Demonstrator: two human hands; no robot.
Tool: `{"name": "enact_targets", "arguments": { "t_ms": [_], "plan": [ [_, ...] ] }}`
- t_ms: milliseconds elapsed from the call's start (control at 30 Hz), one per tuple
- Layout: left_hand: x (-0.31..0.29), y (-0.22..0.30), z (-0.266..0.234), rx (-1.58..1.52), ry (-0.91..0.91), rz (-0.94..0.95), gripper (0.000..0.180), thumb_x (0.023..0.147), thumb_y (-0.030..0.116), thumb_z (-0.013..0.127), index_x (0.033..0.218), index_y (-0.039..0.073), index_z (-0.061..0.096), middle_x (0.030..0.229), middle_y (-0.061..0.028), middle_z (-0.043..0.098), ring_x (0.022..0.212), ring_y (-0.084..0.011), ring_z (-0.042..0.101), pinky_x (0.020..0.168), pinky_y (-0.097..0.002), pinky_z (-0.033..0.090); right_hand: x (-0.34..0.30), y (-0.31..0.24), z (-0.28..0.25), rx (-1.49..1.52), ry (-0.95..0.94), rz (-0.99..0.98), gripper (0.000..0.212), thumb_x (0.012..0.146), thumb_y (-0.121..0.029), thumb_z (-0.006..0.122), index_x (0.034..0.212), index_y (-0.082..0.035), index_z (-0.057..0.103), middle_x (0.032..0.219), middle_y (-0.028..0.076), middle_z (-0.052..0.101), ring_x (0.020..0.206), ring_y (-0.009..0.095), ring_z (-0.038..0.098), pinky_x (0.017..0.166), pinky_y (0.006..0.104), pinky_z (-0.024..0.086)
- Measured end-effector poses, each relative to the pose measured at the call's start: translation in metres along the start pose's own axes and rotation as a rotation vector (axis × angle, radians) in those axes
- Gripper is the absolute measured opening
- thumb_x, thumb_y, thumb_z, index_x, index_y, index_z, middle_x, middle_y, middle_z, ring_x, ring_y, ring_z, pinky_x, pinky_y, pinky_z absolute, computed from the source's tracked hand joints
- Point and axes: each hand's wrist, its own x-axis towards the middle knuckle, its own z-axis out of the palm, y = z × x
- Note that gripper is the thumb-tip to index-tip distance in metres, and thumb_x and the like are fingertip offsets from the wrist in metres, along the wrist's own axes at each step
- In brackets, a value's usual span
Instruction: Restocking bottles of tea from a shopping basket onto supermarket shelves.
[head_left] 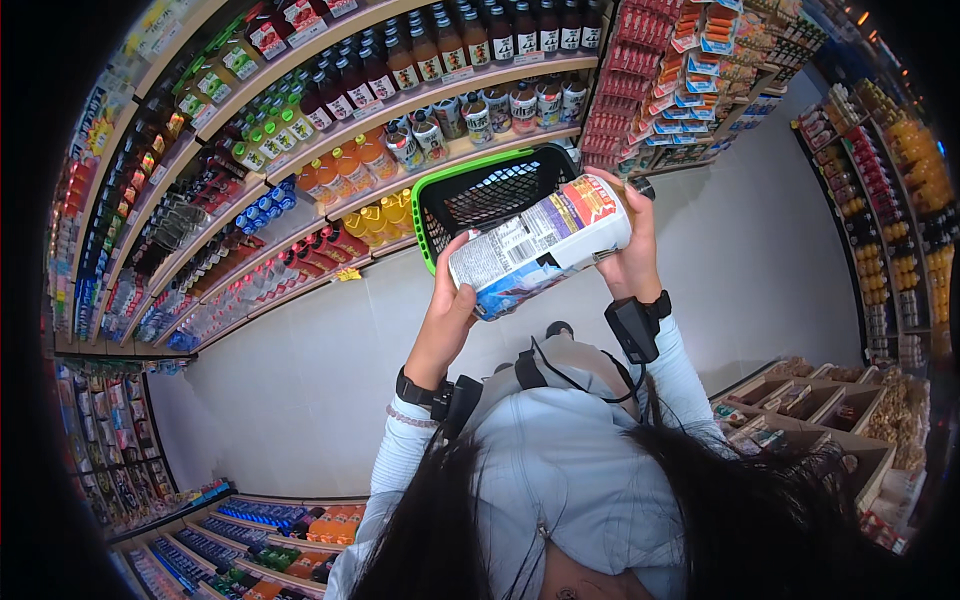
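In front of me, I hold a large white cylindrical container (540, 240) tilted on its side, its right end higher. Its printed wrap has a barcode, dense text, a blue picture and an orange-and-purple patch. My left hand (452, 308) is closed round the lower left end, thumb on the printed side. My right hand (636, 250) grips the right end, its fingers partly hidden behind it. A dark round piece (640, 187) shows by the right fingers; whether it is a cap I cannot tell. Just beyond lies a black mesh shopping basket (427, 225) with a bright green rim, partly covered by the container.
Shelves of bottled drinks (400, 70) curve along the front and left. Hanging snack packets (690, 80) fill the rack at front right. Wooden bins (800, 400) stand at the near right, more drink shelves (270, 540) at the near left. Pale tiled floor (270, 400) lies between.
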Motion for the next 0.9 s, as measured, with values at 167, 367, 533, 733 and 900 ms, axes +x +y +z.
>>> {"name": "enact_targets", "arguments": {
  "t_ms": [167, 367, 533, 733, 900],
  "plan": [
    [-0.015, -0.012, -0.027, 0.162, 0.056, -0.038, 0.060, 0.085, 0.022, 0.058, 0.132, 0.006, 0.024, 0.122, -0.0093, 0.044, 0.114, -0.0161, 0.041, 0.098, -0.0294, 0.033, -0.017, 0.014, 0.012, -0.072, -0.024, 0.004, 0.049, 0.088, -0.033, 0.036, 0.124, 0.000, 0.044, 0.112, 0.014, 0.054, 0.103, 0.021, 0.055, 0.091, 0.0330, 0.044],
    [-0.035, -0.012, -0.037, 0.216, 0.076, 0.085, 0.066, 0.077, 0.018, 0.065, 0.129, 0.005, 0.027, 0.119, -0.0103, 0.044, 0.113, -0.0183, 0.042, 0.097, -0.0314, 0.034, -0.025, 0.024, 0.036, -0.135, -0.113, -0.002, 0.049, 0.088, -0.033, 0.037, 0.125, 0.000, 0.042, 0.117, 0.016, 0.053, 0.105, 0.022, 0.053, 0.094, 0.0339, 0.041],
    [-0.045, -0.007, -0.038, 0.558, 0.190, 0.333, 0.082, 0.062, 0.016, 0.076, 0.127, 0.005, 0.027, 0.120, -0.0138, 0.039, 0.113, -0.0231, 0.042, 0.097, -0.0347, 0.035, -0.025, 0.038, 0.036, -0.117, -0.058, 0.090, 0.043, 0.092, -0.032, 0.036, 0.119, 0.000, 0.047, 0.113, 0.014, 0.055, 0.103, 0.019, 0.054, 0.090, 0.0329, 0.043],
    [-0.041, 0.006, -0.064, 1.115, 0.056, 0.800, 0.088, 0.054, 0.016, 0.082, 0.125, 0.008, 0.030, 0.125, -0.0186, 0.038, 0.114, -0.0327, 0.042, 0.096, -0.0422, 0.036, -0.025, 0.060, 0.019, 0.101, 0.013, 0.318, 0.045, 0.093, -0.042, 0.039, 0.116, -0.005, 0.052, 0.107, 0.009, 0.060, 0.098, 0.019, 0.058, 0.086, 0.0343, 0.046],
    [-0.019, 0.011, -0.073, 1.290, -0.098, 0.991, 0.088, 0.055, 0.017, 0.084, 0.126, 0.014, 0.032, 0.127, -0.0164, 0.037, 0.114, -0.0377, 0.042, 0.093, -0.0469, 0.039, -0.022, 0.058, 0.018, 0.070, 0.042, 0.398, 0.051, 0.092, -0.049, 0.037, 0.120, -0.008, 0.049, 0.111, 0.009, 0.059, 0.102, 0.022, 0.057, 0.084, 0.0397, 0.047]
  ]
}}
